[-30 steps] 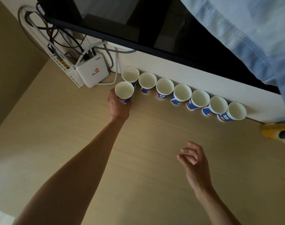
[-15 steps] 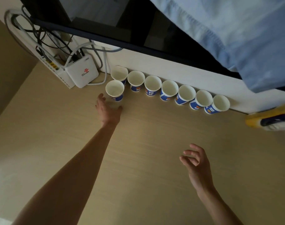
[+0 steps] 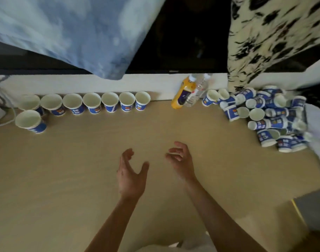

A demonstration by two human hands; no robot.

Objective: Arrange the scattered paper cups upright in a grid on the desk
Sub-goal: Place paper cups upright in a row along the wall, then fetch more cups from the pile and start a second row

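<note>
Between cups: both hands idle over the middle of the desk (image 3: pixel 64 188).
Left hand (image 3: pixel 131 176) and right hand (image 3: pixel 181 163) hang relaxed, holding nothing. Row of upright cups (image 3: pixel 91 103) lines the back edge, and a lone cup (image 3: pixel 30 120) starts a second row at the back-left corner. Next, likely, comes a reach to the tumbled pile (image 3: pixel 264 115) at the back-right corner. Two bottles (image 3: pixel 182 93) sit between, and cloths (image 3: pixel 73 33) hang above.

No lettering can be read: the blue bands on the paper cups (image 3: pixel 126 104) carry white and orange print (too blurred to make out), and the dark label on the yellow bottle (image 3: pixel 182 94) is likewise illegible.
</note>
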